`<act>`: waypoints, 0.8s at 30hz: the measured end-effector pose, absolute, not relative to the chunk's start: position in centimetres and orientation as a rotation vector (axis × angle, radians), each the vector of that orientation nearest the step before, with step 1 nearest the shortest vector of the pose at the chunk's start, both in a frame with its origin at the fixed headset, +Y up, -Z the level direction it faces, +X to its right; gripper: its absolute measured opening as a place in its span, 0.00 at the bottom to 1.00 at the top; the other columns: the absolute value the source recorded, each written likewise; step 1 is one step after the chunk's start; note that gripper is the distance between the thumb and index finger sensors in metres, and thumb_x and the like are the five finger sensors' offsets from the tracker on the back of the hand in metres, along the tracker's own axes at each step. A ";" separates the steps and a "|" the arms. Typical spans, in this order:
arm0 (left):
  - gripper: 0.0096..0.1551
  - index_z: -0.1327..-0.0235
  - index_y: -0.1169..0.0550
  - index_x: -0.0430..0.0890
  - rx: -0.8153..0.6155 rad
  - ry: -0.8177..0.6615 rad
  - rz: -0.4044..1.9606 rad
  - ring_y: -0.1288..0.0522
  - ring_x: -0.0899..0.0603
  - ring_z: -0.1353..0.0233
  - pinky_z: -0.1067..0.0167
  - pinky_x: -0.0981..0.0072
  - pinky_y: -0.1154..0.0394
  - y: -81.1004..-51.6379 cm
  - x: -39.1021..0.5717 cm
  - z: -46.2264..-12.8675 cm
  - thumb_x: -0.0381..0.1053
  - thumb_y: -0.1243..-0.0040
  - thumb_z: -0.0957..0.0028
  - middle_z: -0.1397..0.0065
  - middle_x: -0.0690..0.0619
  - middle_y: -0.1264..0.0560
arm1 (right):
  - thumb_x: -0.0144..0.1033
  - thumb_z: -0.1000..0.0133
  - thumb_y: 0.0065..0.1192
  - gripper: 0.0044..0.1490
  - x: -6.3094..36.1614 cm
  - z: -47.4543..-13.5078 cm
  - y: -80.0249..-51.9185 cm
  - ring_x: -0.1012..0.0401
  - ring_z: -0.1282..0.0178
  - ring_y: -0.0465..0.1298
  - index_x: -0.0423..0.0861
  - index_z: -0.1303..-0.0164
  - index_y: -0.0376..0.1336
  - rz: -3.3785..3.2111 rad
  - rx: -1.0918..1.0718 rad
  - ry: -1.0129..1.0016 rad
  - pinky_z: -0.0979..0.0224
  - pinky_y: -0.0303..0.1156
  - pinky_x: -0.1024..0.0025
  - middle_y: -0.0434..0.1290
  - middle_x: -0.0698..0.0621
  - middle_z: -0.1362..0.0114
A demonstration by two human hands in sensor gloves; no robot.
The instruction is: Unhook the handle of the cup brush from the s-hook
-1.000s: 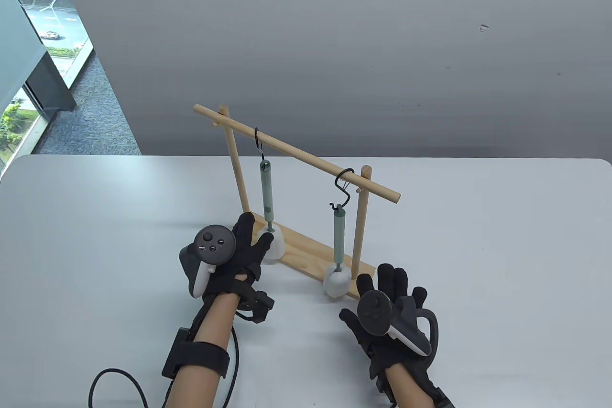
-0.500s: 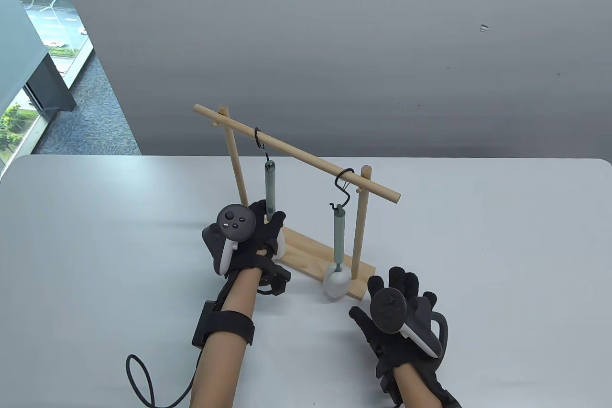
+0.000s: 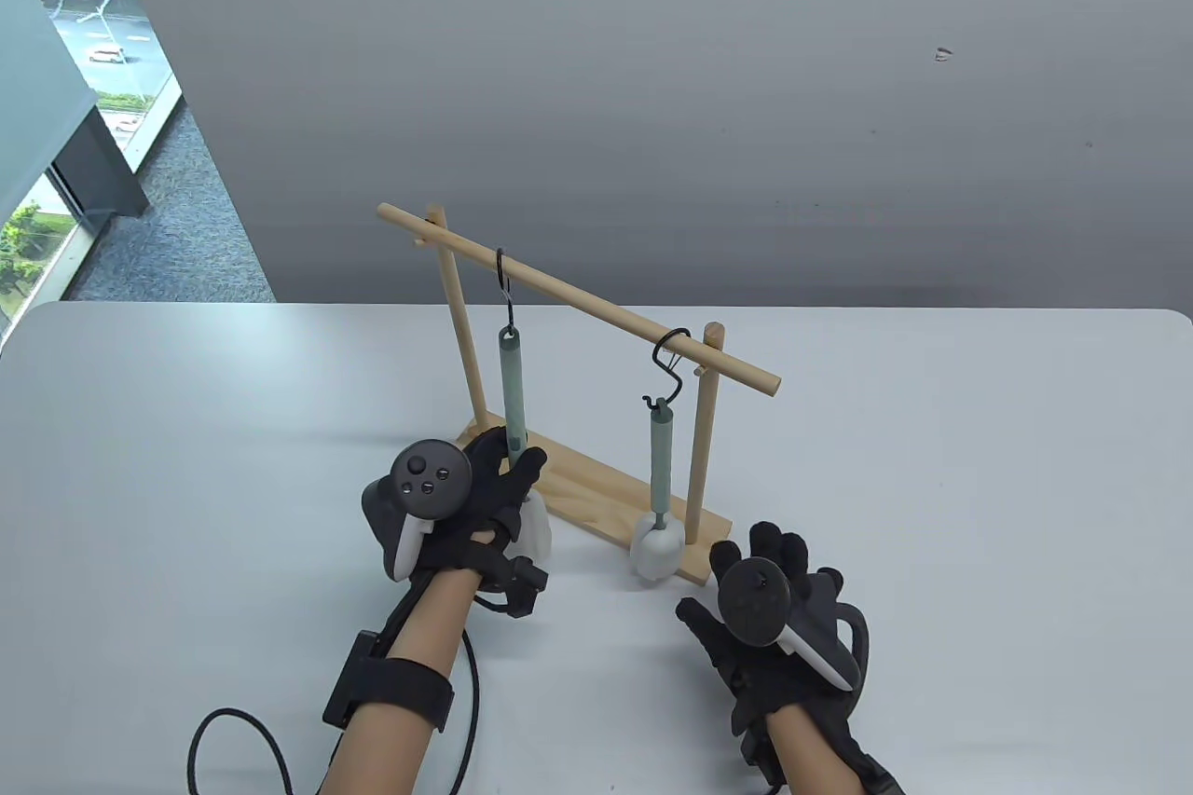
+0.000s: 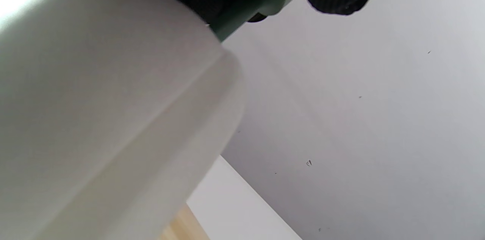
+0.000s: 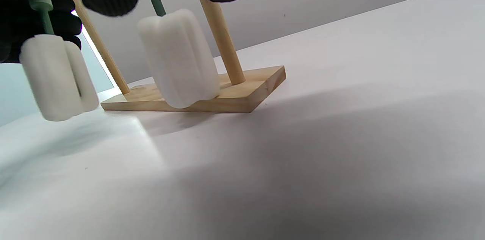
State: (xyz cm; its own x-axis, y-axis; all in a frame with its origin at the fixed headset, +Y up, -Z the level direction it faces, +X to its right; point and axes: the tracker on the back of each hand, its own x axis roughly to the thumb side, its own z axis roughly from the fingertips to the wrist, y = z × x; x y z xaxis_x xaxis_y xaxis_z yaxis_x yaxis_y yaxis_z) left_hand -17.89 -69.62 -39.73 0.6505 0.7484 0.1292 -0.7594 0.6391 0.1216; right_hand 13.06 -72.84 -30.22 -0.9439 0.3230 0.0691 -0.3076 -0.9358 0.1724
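Table view: left hand grips the lower handle of the cup brush hanging under the rack's rail. Its top loop looks just off the s-hook, though I cannot be sure. Remaining: draw it clear. Right hand rests loosely spread near the rack base, holding nothing.
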 end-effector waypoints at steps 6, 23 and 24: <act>0.31 0.43 0.23 0.45 0.188 -0.097 0.920 0.23 0.30 0.33 0.33 0.32 0.42 -68.5 -18.1 -38.2 0.62 0.41 0.54 0.30 0.39 0.25 | 0.56 0.43 0.48 0.48 13.1 -30.3 -72.9 0.33 0.18 0.35 0.38 0.20 0.46 2.798 0.132 0.236 0.33 0.28 0.25 0.32 0.29 0.20; 0.31 0.42 0.23 0.44 0.215 -0.132 0.940 0.23 0.30 0.33 0.33 0.31 0.43 -66.9 -19.9 -35.9 0.60 0.41 0.53 0.30 0.38 0.25 | 0.56 0.43 0.48 0.48 12.9 -30.3 -73.2 0.33 0.18 0.36 0.38 0.20 0.45 2.806 0.153 0.245 0.33 0.29 0.25 0.32 0.29 0.20; 0.31 0.41 0.23 0.44 0.222 -0.138 0.919 0.24 0.30 0.32 0.32 0.31 0.44 -67.0 -20.1 -35.6 0.60 0.41 0.54 0.30 0.38 0.26 | 0.56 0.43 0.48 0.48 12.9 -30.3 -73.2 0.33 0.18 0.36 0.38 0.20 0.45 2.805 0.155 0.241 0.33 0.29 0.25 0.32 0.29 0.20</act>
State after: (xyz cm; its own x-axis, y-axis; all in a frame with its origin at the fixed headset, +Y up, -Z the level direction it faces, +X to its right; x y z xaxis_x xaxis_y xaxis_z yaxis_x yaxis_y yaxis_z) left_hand -20.10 -66.99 -35.63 0.6004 0.7711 0.2120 -0.7994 0.5864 0.1310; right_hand 12.91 -73.18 -30.27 -0.9428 0.3238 0.0795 -0.3055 -0.9344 0.1830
